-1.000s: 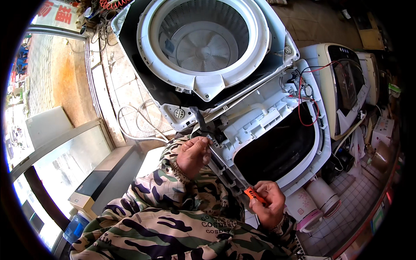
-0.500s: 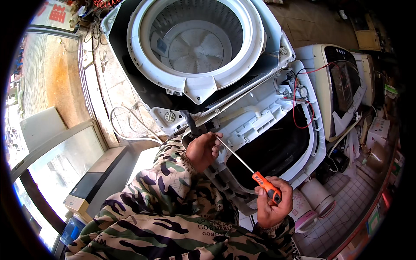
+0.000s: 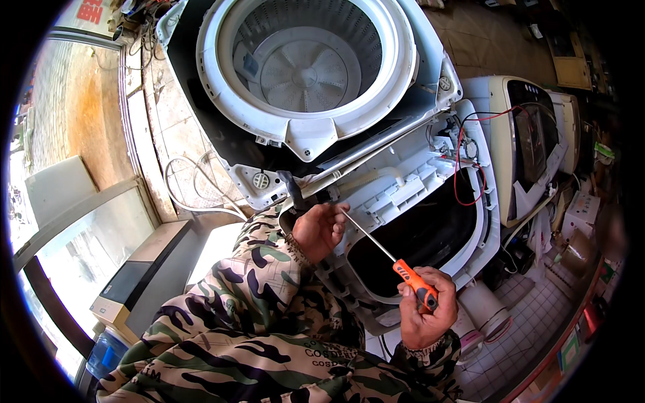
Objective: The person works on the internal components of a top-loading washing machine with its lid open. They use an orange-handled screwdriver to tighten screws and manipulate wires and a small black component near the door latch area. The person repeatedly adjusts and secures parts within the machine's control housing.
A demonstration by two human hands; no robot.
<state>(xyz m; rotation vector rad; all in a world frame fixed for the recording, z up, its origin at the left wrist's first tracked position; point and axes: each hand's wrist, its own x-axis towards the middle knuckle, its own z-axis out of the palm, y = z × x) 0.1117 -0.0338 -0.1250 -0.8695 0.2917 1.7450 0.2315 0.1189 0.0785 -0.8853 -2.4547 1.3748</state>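
My right hand [image 3: 428, 321] is wrapped round the orange and black handle of a long screwdriver [image 3: 376, 242]. Its thin metal shaft slants up and left to the fingertips of my left hand [image 3: 318, 230]. Those fingers are curled in a pinch at the shaft's tip; whatever small thing they may hold is too hidden to name. Beneath both hands lies a detached white washing machine top panel [image 3: 483, 232] with a large dark opening. Just above my left hand, a dark grey hose-like piece [image 3: 291, 190] stands at the panel's corner.
Ahead stands the opened washing machine [image 3: 261, 181] with its round tub [image 3: 306, 75] exposed. Red and black wires [image 3: 459, 144] loop over the panel's right end. Another washer [image 3: 514, 154] is at the right. A pale hose [image 3: 175, 195] coils on the floor at left, near a cabinet-like appliance [image 3: 144, 275].
Both hands keep nearly the same pose, with the screwdriver tip still at my left fingertips. The whole view has shifted slightly.
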